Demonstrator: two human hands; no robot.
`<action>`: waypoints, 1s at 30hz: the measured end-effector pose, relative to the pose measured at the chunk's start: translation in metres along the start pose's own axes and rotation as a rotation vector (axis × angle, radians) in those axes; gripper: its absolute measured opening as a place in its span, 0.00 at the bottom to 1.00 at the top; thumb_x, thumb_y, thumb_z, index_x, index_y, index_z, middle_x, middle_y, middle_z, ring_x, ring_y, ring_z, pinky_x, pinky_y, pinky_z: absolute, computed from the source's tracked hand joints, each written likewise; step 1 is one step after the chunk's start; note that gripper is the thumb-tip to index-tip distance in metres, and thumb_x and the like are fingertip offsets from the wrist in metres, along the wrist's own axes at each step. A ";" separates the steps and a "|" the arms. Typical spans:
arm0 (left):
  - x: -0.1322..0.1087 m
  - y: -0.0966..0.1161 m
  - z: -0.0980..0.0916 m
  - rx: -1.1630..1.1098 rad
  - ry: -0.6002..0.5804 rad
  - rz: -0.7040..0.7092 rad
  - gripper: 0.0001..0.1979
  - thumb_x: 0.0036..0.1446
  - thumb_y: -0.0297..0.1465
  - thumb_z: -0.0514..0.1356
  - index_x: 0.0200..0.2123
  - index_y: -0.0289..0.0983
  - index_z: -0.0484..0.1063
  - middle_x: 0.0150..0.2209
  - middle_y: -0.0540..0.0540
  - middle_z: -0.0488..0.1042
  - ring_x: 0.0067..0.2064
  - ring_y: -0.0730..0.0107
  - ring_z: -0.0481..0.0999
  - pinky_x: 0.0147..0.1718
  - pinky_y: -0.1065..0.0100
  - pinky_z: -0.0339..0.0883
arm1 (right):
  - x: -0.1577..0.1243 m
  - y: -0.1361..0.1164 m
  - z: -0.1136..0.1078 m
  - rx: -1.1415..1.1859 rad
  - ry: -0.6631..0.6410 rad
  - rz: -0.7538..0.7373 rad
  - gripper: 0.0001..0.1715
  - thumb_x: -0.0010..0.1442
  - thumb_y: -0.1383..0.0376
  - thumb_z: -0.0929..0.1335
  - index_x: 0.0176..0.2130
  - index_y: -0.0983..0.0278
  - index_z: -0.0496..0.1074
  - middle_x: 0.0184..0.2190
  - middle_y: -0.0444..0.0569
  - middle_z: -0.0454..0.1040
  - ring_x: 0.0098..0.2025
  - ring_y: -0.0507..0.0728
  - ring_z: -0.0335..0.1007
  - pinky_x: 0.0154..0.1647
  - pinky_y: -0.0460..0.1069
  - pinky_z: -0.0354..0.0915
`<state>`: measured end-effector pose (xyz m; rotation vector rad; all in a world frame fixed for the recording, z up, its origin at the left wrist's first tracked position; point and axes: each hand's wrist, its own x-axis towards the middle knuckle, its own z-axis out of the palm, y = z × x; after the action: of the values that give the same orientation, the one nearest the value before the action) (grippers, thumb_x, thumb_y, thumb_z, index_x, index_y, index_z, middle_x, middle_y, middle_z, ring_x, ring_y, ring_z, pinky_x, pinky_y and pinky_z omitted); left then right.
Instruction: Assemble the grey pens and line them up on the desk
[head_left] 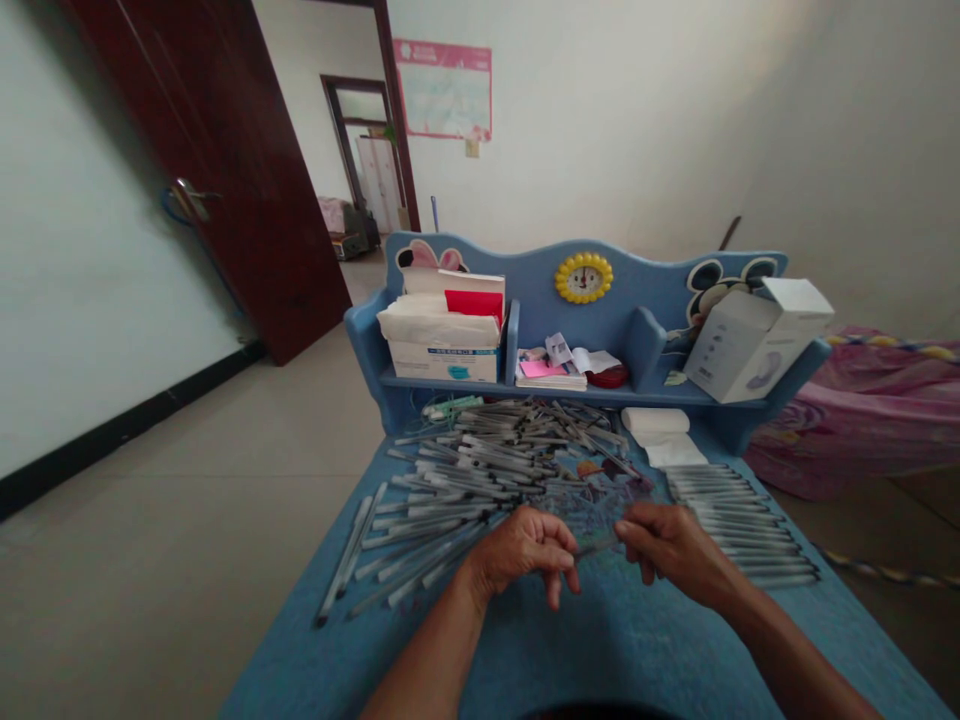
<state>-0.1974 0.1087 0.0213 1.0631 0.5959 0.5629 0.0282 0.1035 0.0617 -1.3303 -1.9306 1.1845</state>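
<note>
You held a slim grey pen (596, 547) between your two hands, over the blue desk (562, 650), nearly level in front of you. Your left hand (525, 548) pinched its left end between thumb and fingers, the remaining fingers hanging loosely curled. Your right hand (667, 545) pinched the opposite end, thumb against a bent forefinger; motion blurred the piece, so it may have been only part of a pen. Beyond your left hand, a loose pile of pens (480, 460) spread across the desk, while beside your right hand a neat row of pens (742, 520) lay side by side. Behind that row sat a white paper roll (656, 421), partly unrolled. The blue shelf (536, 275) at the back carried a mask box (442, 360) and a white carton (750, 335).
</note>
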 end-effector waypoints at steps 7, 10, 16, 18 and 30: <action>0.000 0.001 0.002 0.010 0.024 0.019 0.10 0.44 0.29 0.63 0.31 0.31 0.70 0.26 0.42 0.77 0.17 0.71 0.73 0.18 0.73 0.64 | -0.001 0.002 -0.001 0.024 0.008 -0.012 0.19 0.56 0.53 0.64 0.25 0.65 0.66 0.17 0.41 0.65 0.18 0.48 0.64 0.17 0.42 0.57; 0.000 0.002 0.002 0.025 0.036 0.013 0.11 0.44 0.31 0.63 0.31 0.31 0.69 0.26 0.43 0.77 0.17 0.71 0.73 0.18 0.73 0.63 | -0.001 0.000 0.000 0.002 -0.010 0.021 0.21 0.58 0.54 0.62 0.22 0.65 0.64 0.15 0.40 0.63 0.16 0.47 0.62 0.17 0.42 0.56; 0.006 -0.005 0.004 0.136 0.126 0.013 0.11 0.41 0.31 0.64 0.29 0.33 0.69 0.25 0.46 0.76 0.20 0.71 0.73 0.21 0.72 0.64 | 0.002 0.003 0.004 -0.001 0.005 0.111 0.25 0.58 0.52 0.61 0.18 0.65 0.63 0.12 0.40 0.64 0.12 0.47 0.61 0.13 0.41 0.53; 0.009 -0.007 0.008 0.220 0.202 0.043 0.09 0.41 0.30 0.63 0.29 0.34 0.69 0.23 0.49 0.75 0.22 0.71 0.72 0.23 0.73 0.63 | 0.005 0.004 0.004 0.031 0.026 0.160 0.25 0.57 0.52 0.61 0.18 0.65 0.62 0.12 0.41 0.65 0.11 0.47 0.61 0.12 0.41 0.52; 0.011 -0.006 0.020 1.180 0.536 0.453 0.05 0.53 0.25 0.54 0.29 0.37 0.70 0.27 0.49 0.70 0.31 0.70 0.70 0.31 0.72 0.59 | 0.029 -0.011 0.014 0.035 0.208 0.319 0.25 0.56 0.53 0.60 0.14 0.63 0.60 0.06 0.40 0.61 0.06 0.47 0.55 0.07 0.41 0.47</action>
<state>-0.1750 0.1009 0.0212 2.2205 1.2383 0.9349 0.0007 0.1233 0.0629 -1.7147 -1.5861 1.1641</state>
